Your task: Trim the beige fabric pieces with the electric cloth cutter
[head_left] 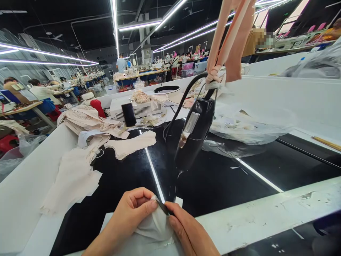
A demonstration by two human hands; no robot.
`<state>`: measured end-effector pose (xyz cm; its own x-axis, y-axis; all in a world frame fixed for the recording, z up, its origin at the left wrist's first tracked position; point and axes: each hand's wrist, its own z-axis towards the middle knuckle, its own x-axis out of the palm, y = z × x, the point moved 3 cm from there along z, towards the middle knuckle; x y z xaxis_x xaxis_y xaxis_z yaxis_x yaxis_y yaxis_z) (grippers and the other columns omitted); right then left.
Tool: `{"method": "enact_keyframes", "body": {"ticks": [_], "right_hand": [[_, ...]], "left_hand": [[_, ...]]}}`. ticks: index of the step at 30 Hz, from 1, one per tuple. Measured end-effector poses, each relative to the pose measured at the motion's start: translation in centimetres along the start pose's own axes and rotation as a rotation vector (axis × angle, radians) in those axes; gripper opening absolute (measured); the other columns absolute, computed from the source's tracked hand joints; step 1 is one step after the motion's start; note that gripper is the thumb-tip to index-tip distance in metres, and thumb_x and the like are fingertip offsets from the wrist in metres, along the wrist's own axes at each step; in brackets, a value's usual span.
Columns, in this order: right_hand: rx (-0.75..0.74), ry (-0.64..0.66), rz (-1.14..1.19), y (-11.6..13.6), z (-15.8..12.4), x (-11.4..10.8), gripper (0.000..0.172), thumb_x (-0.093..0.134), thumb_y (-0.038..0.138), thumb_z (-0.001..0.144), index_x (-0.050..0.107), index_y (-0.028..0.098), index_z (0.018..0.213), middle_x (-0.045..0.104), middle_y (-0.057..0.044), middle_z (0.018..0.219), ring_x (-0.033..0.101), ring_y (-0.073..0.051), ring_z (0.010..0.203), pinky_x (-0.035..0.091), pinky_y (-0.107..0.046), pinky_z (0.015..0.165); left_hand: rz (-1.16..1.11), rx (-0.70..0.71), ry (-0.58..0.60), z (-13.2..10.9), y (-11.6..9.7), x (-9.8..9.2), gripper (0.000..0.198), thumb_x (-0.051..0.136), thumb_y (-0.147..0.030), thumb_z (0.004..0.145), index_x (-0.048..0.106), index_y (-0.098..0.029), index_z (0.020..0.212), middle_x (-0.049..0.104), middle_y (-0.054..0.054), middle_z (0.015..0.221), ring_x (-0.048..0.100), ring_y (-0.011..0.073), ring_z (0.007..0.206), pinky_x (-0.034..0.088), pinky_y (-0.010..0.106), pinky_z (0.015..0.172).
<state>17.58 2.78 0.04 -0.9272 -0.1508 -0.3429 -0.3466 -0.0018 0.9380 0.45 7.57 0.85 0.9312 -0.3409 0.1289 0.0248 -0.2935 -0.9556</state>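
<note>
Near the front edge of the black tabletop point(128, 199), my left hand point(135, 209) pinches the upper edge of a pale fabric piece point(156, 225) between thumb and fingers. My right hand point(183, 225) is closed on a small dark tool point(163, 207), whose tip meets the fabric beside my left thumb. What kind of tool it is cannot be made out. The fabric hangs between and below both hands, over the table's front edge. A black handheld device point(195, 131) hangs by pink cloth strips point(229, 39) above the table, just beyond my hands.
Beige fabric pieces point(71, 177) lie along the left side. At the back are a white vented box point(115, 109), a dark phone point(129, 114) and a red object point(98, 107). A clear plastic bag point(250, 124) lies at the right. Several people work at sewing tables beyond.
</note>
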Motion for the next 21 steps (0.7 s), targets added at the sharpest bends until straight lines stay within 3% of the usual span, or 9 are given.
{"method": "enact_keyframes", "body": {"ticks": [12,21], "right_hand": [[-0.009,0.008,-0.005,-0.4,0.0,0.3,0.055,0.033,0.061,0.100,0.063,0.022,0.125,0.072,-0.012,0.116,0.069,-0.025,0.100,0.054,-0.035,0.090],[-0.072,0.007,0.013,0.7,0.1,0.1,0.049,0.033,0.058,0.101,0.066,0.024,0.114,0.074,-0.007,0.094,0.070,-0.022,0.083,0.056,-0.031,0.077]], "left_hand": [[0.014,0.011,0.000,0.1,0.2,0.1,0.043,0.084,-0.053,0.073,0.068,-0.013,0.080,0.062,0.001,0.066,0.048,0.0091,0.057,0.036,0.020,0.056],[0.056,0.000,0.021,-0.2,-0.1,0.4,0.036,0.083,-0.047,0.076,0.069,-0.014,0.082,0.063,0.001,0.069,0.050,0.0101,0.060,0.036,0.020,0.058]]}}
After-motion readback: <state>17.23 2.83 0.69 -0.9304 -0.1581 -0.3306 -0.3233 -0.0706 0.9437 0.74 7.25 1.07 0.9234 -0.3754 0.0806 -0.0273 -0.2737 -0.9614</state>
